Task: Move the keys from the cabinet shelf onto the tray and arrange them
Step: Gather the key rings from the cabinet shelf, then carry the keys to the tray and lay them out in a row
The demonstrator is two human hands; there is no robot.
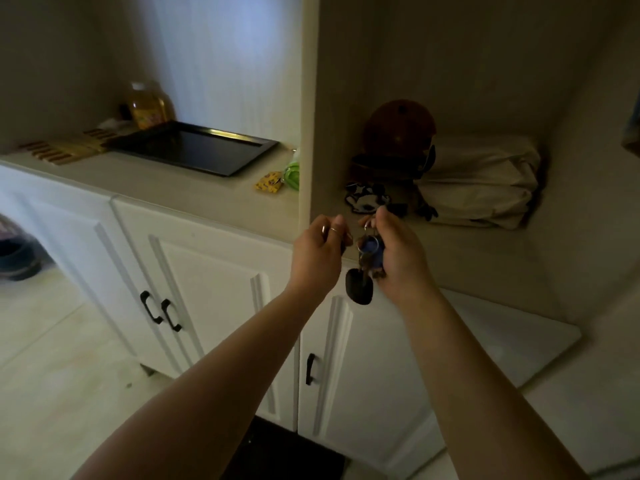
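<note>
Fig.: keys lifted off the cabinet shelf, tray not yet reached; read L to R.

L compartment: the flat black rectangular metal tray (pixel 194 148) is seen lying empty on the pale desk (pixel 194 195), w/ a yellow-liquid plastic bottle (pixel 147 105) behind it and slatted wooden pieces (pixel 62 148) just beside its L edge. A small yellow packet (pixel 269 181) lies near its R corner.

Centre: the left hand (pixel 318 258) is held just beside the keys; its fingers (pixel 337 226) are curled inward w/ tips pressed together. Whether anything is pinched there cannot be told.

R of centre: the bunch of keys w/ blue tag and black oval fob (pixel 363 268) is held in front of the shelf edge, clear of the beige cabinet shelf (pixel 467 244). The right hand (pixel 398 254) is closed around the ring end, fingers (pixel 375 220) curled and pinching it; the fob hangs free below.

Risks, judged: the white vertical divider panel (pixel 306 133) stands between keys and tray, so the dangling fob could be knocked against it on the way across. A light pinch on the ring could let the bunch slip to the floor. A black-and-white cartoon keychain (pixel 365 200) lying on the shelf could be overlooked in the dim light.
</note>
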